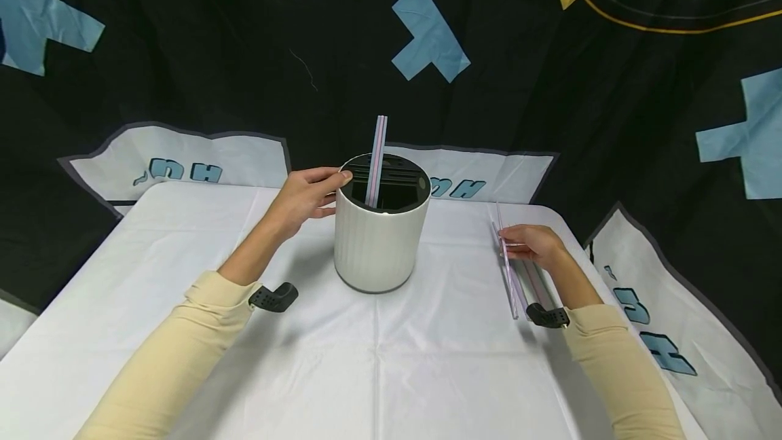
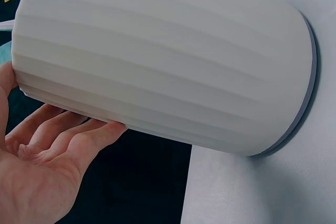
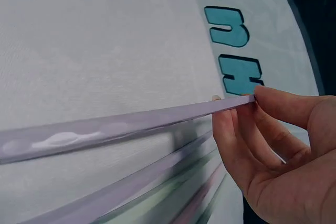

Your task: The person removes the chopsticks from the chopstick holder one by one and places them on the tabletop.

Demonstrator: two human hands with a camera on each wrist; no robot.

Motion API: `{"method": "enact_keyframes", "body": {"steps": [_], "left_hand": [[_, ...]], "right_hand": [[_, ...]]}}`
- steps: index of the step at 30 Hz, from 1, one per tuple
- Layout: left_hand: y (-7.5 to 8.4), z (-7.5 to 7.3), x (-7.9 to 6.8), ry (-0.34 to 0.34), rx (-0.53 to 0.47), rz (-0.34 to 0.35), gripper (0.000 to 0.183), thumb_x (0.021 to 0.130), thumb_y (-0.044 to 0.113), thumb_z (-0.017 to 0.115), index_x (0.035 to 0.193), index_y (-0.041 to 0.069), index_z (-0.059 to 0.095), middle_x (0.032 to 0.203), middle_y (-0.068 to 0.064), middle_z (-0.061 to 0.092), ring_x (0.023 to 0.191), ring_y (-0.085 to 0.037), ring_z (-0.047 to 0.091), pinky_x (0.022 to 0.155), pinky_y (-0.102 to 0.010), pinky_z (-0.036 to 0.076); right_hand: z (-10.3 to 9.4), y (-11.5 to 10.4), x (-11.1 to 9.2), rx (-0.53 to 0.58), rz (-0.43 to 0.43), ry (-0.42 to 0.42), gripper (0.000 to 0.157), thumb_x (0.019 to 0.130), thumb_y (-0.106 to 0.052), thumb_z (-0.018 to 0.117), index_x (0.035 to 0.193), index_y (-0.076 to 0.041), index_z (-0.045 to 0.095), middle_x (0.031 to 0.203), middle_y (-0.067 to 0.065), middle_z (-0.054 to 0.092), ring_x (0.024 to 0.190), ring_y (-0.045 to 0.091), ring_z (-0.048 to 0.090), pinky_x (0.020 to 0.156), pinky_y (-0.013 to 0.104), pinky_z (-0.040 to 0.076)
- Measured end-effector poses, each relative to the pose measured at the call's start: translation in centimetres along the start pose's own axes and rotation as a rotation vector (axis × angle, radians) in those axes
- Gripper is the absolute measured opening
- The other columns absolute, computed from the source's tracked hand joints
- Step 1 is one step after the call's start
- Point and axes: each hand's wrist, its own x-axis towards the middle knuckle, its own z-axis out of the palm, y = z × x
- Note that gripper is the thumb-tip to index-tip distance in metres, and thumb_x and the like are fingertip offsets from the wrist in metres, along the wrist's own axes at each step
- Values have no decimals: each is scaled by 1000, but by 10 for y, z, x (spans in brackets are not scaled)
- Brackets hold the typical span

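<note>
A white ribbed cylindrical container point(image 1: 380, 250) with a dark slotted top stands upright on the table. A few pale straws point(image 1: 376, 161) with pink and bluish stripes stick up out of its opening. My left hand point(image 1: 305, 197) holds the container at its left side, thumb at the rim; in the left wrist view the fingers bend against the ribbed wall. Off to the right, my right hand point(image 1: 539, 247) pinches a long pale purple straw point(image 3: 131, 123) near one end between thumb and fingers. Beneath it, several purple, green and pink straws point(image 3: 152, 195) lie side by side.
A white cloth point(image 1: 330, 372) covers the table. Behind it hangs a black backdrop point(image 1: 342, 73) with blue and yellow shapes, and white panels with blue letters point(image 1: 467, 189) run along the table's far and right sides. A black band device point(image 1: 273, 297) is on each wrist.
</note>
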Motion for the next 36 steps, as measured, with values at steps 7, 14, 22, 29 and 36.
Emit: {"method": "enact_keyframes", "body": {"steps": [7, 14, 22, 29, 36], "left_hand": [[0, 1, 0, 3, -1, 6, 54, 97, 38, 69, 140, 7, 59, 144, -12, 59, 132, -32, 59, 99, -47, 56], [0, 0, -1, -2, -15, 5, 52, 97, 37, 69, 139, 7, 60, 143, -11, 60, 130, -31, 60, 98, -47, 56], [0, 0, -1, -2, -12, 6, 51, 97, 37, 69, 138, 7, 60, 143, -11, 60, 131, -32, 60, 99, -47, 56], [-1, 0, -1, -7, -12, 10, 50, 97, 36, 69, 138, 7, 60, 142, -11, 60, 130, -32, 60, 98, -47, 56], [0, -1, 0, -6, -17, 7, 53, 97, 37, 69, 140, 7, 59, 143, -11, 60, 130, -31, 60, 98, -47, 56]], "right_hand": [[4, 9, 3, -61, 3, 25, 50, 99, -14, 65, 136, 16, 51, 84, -7, 71, 75, 5, 69, 71, 23, 62], [6, 14, 3, -92, 1, 45, 45, 98, -11, 67, 132, 16, 54, 80, -7, 70, 71, 5, 69, 70, 23, 62], [5, 17, 5, -135, 27, 65, 44, 99, -15, 65, 130, 14, 55, 78, -6, 69, 68, 5, 68, 70, 24, 62], [7, 18, 9, -133, 32, 70, 43, 99, -14, 67, 129, 14, 56, 77, -5, 69, 67, 6, 68, 69, 24, 62], [8, 15, 11, -143, 40, 58, 43, 99, -14, 66, 129, 14, 56, 76, -5, 68, 66, 7, 67, 67, 22, 61]]}}
